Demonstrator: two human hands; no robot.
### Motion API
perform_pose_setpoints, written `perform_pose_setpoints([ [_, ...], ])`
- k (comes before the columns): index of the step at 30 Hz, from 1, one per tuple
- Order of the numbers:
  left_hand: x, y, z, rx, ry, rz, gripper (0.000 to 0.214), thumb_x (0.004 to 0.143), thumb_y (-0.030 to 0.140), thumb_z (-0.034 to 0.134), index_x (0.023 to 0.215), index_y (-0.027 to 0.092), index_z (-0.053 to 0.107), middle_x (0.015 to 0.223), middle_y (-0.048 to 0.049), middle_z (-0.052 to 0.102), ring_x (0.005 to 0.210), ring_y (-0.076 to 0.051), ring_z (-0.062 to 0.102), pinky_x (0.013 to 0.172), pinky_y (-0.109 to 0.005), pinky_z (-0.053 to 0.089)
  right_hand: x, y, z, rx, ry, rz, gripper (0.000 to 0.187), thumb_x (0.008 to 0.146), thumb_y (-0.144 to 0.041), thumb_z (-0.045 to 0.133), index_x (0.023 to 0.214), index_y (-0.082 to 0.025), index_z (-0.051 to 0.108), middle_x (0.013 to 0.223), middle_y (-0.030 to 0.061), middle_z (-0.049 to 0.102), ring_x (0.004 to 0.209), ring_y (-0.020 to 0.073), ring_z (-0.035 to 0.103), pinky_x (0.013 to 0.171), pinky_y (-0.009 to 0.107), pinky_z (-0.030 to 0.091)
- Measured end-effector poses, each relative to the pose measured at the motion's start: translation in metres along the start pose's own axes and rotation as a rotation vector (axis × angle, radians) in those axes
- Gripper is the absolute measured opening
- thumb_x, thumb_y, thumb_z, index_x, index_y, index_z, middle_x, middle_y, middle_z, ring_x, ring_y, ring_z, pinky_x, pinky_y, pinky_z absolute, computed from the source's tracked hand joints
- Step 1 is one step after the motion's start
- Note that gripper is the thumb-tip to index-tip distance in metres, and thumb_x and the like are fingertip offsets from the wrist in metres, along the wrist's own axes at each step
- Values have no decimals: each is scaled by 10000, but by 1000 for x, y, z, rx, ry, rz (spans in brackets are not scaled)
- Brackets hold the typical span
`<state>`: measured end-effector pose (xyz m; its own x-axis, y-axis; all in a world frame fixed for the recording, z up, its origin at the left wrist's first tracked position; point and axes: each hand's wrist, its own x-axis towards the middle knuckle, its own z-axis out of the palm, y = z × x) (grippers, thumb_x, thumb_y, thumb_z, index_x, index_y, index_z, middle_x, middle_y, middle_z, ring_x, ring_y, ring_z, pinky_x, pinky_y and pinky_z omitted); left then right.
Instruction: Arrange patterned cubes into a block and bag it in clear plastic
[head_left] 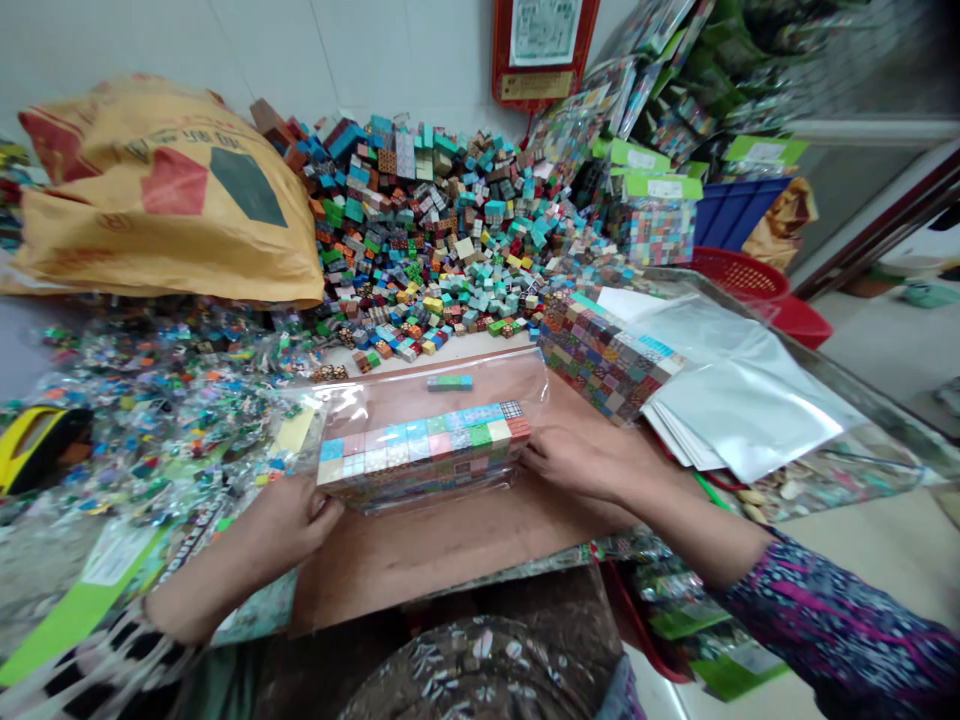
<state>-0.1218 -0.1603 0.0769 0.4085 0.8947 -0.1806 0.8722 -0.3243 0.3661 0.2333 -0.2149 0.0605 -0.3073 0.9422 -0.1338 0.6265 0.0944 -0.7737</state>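
Observation:
A flat block of small coloured cubes (424, 450) lies inside a clear plastic bag (480, 375) on a brown board (450, 540). My left hand (289, 515) grips the block's left end, fingers curled against it. At the block's right end, my right hand (570, 460) presses with bent fingers. A short loose strip of cubes (450, 382) sits inside the bag behind the block.
A large heap of loose coloured cubes (435, 220) fills the back. Another assembled cube block (604, 350) rests right of the bag, beside a stack of clear bags (720, 400). A yellow sack (165, 190) lies back left, filled packets (150, 400) at left, and a red basket (750, 280) back right.

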Motion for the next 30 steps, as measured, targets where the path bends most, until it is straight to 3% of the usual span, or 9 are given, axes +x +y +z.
perform_pose_setpoints([
  [2,3,-1,1,-159,-37,-112,125,617,311,534,538,232,477,462,9,534,548,-210,583,575,-298,436,6,1,4,132,-57,130,223,906,-210,489,989,-150,687,932,88,733,850,188,667,840,336,534],
  [5,9,-1,2,-537,-148,-355,108,525,250,587,625,218,565,573,-17,679,621,-244,669,602,-318,529,12,6,4,360,-134,363,158,868,-228,561,835,-124,676,672,31,665,582,114,599,593,225,506],
  [8,12,3,1,-872,-209,-538,271,478,165,630,748,184,622,642,-69,733,626,-242,701,624,-321,580,16,10,2,417,-160,427,112,814,-158,583,774,-121,681,623,17,644,545,91,595,547,188,491],
  [11,11,4,-1,-1043,-216,-577,337,499,86,670,826,161,641,671,-88,744,622,-220,712,635,-300,599,20,11,2,462,-190,494,147,772,-72,563,762,-117,702,609,17,649,519,83,597,526,178,499],
  [15,9,0,1,-1117,-247,-577,350,555,8,688,876,148,672,714,-81,749,608,-184,706,626,-265,601,24,15,1,557,-244,591,199,777,-16,546,762,-117,717,618,20,671,490,69,596,506,161,507],
  [21,12,-1,5,-1142,-262,-622,119,725,121,680,840,145,694,674,-82,727,567,-179,687,609,-292,606,26,15,-3,548,-284,577,123,811,-68,614,808,-126,722,651,33,704,497,72,610,497,154,518],
  [25,13,2,4,-1100,-279,-633,123,697,133,683,819,120,697,617,-76,712,542,-162,668,577,-258,582,28,12,0,512,-278,584,194,821,-42,553,761,-126,716,591,24,681,477,73,601,480,151,510],
  [30,14,6,3,-1072,-265,-614,282,575,175,750,844,123,685,621,-63,712,552,-172,666,571,-264,568,29,-2,1,457,-268,568,173,840,-114,575,720,-157,693,530,7,647,437,73,577,430,142,478],
])
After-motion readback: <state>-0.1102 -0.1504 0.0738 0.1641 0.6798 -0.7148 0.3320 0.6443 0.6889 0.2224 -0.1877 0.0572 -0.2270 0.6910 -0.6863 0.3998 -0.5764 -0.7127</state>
